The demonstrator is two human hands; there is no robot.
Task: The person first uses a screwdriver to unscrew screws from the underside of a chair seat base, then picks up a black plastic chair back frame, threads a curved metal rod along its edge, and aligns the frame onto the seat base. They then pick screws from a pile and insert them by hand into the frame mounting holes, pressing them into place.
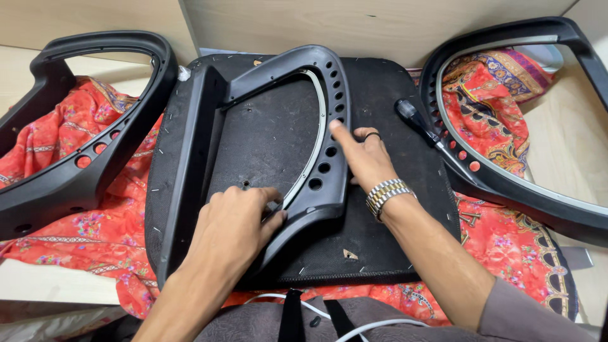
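- Armrest (pixel 76 171), black and looped, is lying at far left on red cloth (pixel 101 234), well apart from both hands.
- Left hand (pixel 231 225) is curling its fingers over the inner lower edge of the middle armrest (pixel 316 126), gripping it with the thumb pressing near the pale metal strip (pixel 316 145).
- Middle armrest is resting on the black seat pad (pixel 380 240), holes along its right limb.
- Right hand (pixel 364 155) is lying mostly open, forefinger stretching along the holed limb and touching it; a ring and metal watch (pixel 385 193) are showing.
- Screwdriver (pixel 415 120) is lying on the pad just right of that hand.
- Another armrest (pixel 506 190) is sitting at far right.
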